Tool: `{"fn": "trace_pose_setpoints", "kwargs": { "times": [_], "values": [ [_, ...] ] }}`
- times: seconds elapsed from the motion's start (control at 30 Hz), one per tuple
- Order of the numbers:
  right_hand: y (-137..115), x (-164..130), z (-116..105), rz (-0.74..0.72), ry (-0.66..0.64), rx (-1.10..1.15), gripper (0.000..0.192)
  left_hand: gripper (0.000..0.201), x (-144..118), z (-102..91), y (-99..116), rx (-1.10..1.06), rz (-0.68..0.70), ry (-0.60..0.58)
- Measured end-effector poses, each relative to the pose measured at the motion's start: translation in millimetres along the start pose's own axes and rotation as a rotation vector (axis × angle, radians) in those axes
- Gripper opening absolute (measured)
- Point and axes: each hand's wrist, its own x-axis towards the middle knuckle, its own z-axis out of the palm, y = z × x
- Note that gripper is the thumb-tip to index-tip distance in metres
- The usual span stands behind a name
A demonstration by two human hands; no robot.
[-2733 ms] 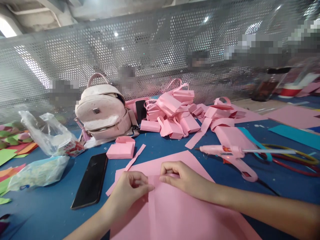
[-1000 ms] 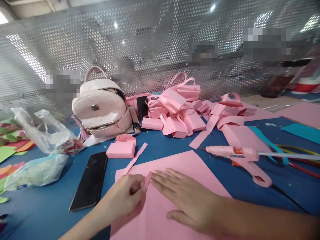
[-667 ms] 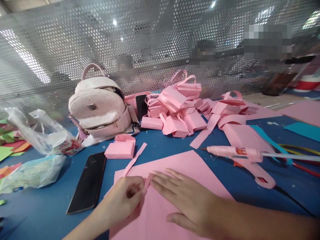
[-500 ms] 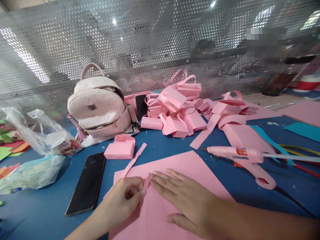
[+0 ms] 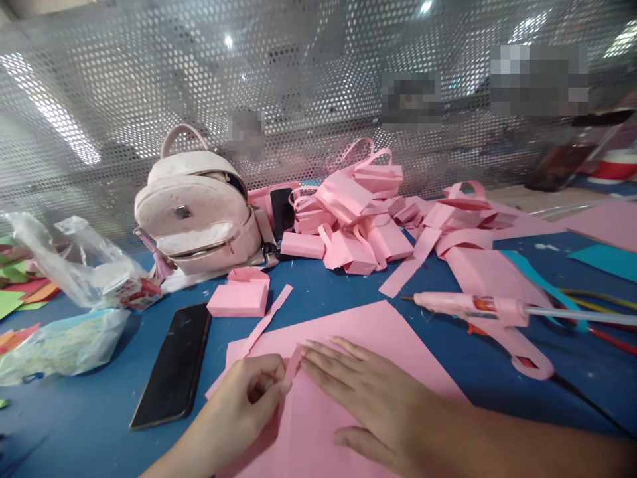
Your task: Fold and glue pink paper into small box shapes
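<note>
Pink paper sheets lie flat on the blue table in front of me. My left hand pinches a narrow pink paper strip between thumb and finger at the sheet's left part. Flat on the sheet, fingers stretched out, my right hand rests with its fingertips beside that strip. Another pink strip lies just beyond my left hand, partly over the sheet's edge. Behind it sits a small folded pink paper box.
A pink glue gun with its cord lies to the right. Behind are a pile of pink paper bags and a pale backpack. A black phone and plastic bags are on the left. A perforated metal screen stands behind.
My left hand has shifted very slightly down and right, still pinching the strip. The right hand remains flat on the paper.
</note>
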Motion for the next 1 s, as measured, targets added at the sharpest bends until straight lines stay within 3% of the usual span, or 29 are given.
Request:
{"fn": "trace_pose_setpoints", "kwargs": {
  "times": [0.37, 0.7, 1.0],
  "values": [
    [1.1, -0.4, 2.0, 0.024, -0.021, 0.03, 0.066, 0.039, -3.6, 1.8, 2.6, 0.0, 0.007, 0.022],
    [2.3, 4.2, -1.2, 0.116, -0.074, 0.146, 0.075, 0.045, -4.3, 1.0, 8.2, -0.047, 0.053, 0.044],
    [3.4, 4.4, 0.4, 0.102, -0.07, 0.169, 0.077, 0.049, -5.7, 3.4, 5.9, -0.095, 0.073, 0.05]
  ]
}}
